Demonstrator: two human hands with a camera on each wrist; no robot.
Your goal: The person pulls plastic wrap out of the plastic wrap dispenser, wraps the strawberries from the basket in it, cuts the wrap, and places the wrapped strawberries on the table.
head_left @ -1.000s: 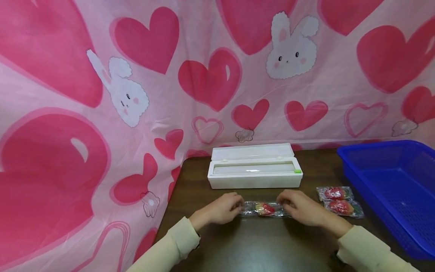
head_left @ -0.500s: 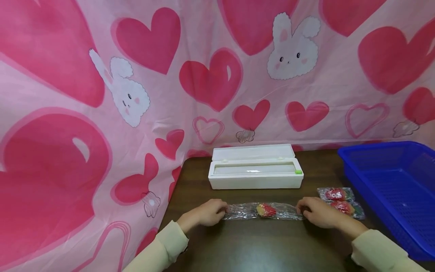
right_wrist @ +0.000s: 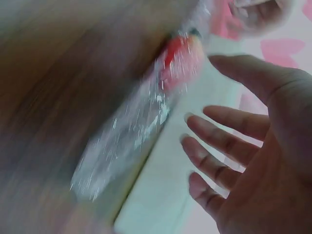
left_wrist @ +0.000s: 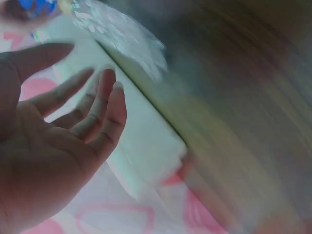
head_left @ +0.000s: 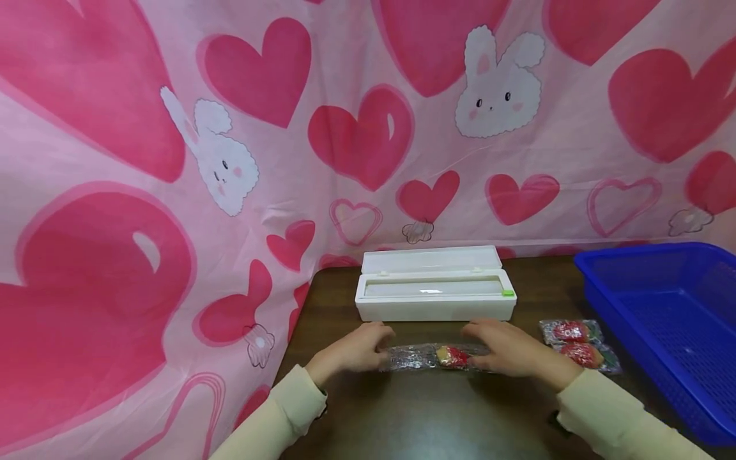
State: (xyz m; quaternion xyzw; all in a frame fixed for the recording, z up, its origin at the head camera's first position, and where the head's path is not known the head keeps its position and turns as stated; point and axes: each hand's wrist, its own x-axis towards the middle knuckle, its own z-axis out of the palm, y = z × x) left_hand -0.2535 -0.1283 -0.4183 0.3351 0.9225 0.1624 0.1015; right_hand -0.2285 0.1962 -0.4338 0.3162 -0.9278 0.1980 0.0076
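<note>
A red-and-yellow fruit-shaped piece [head_left: 452, 357] lies on the table inside a long strip of clear plastic film [head_left: 413, 357]. My left hand [head_left: 355, 348] is by the strip's left end, fingers loosely bent; in the left wrist view a gap shows between its fingertips and the film. Over the strip's right part hovers my right hand [head_left: 514, 348], thumb near the fruit-shaped piece and hiding some film. The right wrist view shows that hand [right_wrist: 263, 141] with fingers spread and nothing between them. Both hands are slightly blurred.
Behind the strip stands a long white film dispenser box [head_left: 435, 310], lid raised, with a green slider [head_left: 508, 293]. Two wrapped red pieces [head_left: 581, 353] lie at right beside a blue plastic basket [head_left: 600, 281]. Pink heart-patterned cloth [head_left: 356, 57] hangs behind and left.
My hands first moved apart, each at one end of the film, and the strip became longer. Since then both have let go and come inward, the right one further.
</note>
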